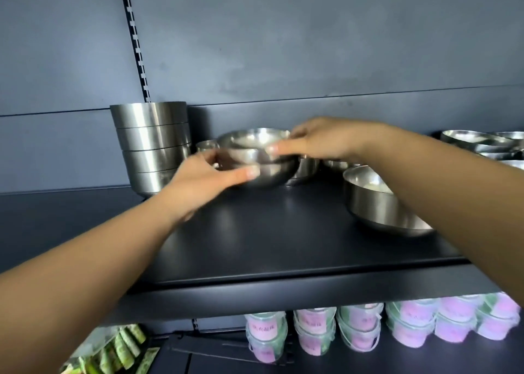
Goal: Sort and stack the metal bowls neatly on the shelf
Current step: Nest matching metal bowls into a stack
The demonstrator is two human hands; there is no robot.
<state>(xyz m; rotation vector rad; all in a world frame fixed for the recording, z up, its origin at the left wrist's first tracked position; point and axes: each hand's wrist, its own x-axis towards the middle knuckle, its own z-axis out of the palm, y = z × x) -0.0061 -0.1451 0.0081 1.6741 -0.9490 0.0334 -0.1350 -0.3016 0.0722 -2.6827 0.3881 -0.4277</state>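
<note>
Two round metal bowls sit nested at the back middle of the dark shelf (255,232). My right hand (320,139) grips the rim of the upper bowl (252,141), thumb on its near side. My left hand (198,180) holds the lower bowl (272,173) from the left, thumb across its front. A tall stack of straight-sided metal bowls (153,146) stands at the back left. A single larger bowl (377,203) rests to the right, partly behind my right forearm.
Smaller metal bowls (307,166) stand behind the nested pair, and more bowls (476,142) lie at the far right. Below the shelf are rows of lidded plastic containers (360,331) with pink labels and green packets (119,351) at the lower left.
</note>
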